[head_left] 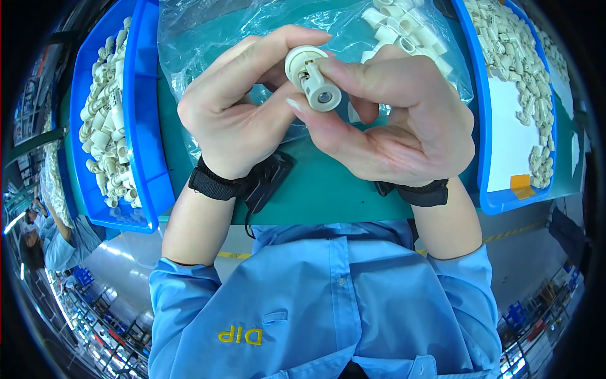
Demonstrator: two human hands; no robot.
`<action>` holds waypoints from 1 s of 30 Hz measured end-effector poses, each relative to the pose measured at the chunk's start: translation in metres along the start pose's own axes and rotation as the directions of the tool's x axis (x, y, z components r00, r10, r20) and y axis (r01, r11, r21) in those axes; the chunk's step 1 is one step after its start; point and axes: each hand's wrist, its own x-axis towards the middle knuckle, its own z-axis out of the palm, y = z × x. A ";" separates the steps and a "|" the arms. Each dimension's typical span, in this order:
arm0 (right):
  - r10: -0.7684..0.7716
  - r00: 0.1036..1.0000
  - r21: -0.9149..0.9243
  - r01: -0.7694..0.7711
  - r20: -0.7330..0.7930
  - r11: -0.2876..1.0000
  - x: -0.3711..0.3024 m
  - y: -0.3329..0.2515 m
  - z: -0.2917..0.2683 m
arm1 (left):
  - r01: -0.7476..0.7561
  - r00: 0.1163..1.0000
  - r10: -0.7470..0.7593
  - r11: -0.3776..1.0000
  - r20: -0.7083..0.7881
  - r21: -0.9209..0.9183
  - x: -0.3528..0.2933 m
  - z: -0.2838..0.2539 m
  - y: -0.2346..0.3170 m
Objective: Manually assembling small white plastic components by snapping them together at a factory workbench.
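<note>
Between my two hands, a small white plastic fitting (323, 98) is held up over the table. It has a round flanged cap at the upper end, an open side showing small metal parts, and a cylinder with a grey round centre facing me. My left hand (233, 107) grips it from the left, thumb and fingers closed about the cap and side. My right hand (410, 120) pinches it from the right, with the thumb near the opening and a fingertip by the cylinder. The fingers partly hide the fitting. Each wrist wears a black strap.
A clear plastic bag (183, 44) lies on the green table (334, 196) behind my hands, with white tube pieces (410, 31) in it. Blue bins of white plastic parts stand at left (142, 114) and right (480, 126). A person (69, 243) is at far left.
</note>
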 end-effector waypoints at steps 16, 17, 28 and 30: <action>0.089 0.995 -0.020 -0.089 0.045 0.996 0.000 0.000 -0.006 | -0.151 0.987 0.148 0.987 0.069 0.050 0.004 0.003 -0.007; 0.072 0.996 -0.019 -0.071 0.053 0.997 -0.001 0.002 -0.007 | -0.095 0.995 0.096 0.995 0.036 -0.011 0.004 0.007 -0.005; 0.063 0.997 0.097 -0.068 0.045 0.993 0.004 0.003 -0.009 | -0.310 0.931 0.304 0.951 0.203 -0.006 0.015 -0.004 -0.012; -0.111 0.991 0.085 0.104 0.071 0.991 0.005 0.016 -0.012 | -0.291 0.937 0.289 0.956 0.195 -0.019 0.016 -0.003 -0.010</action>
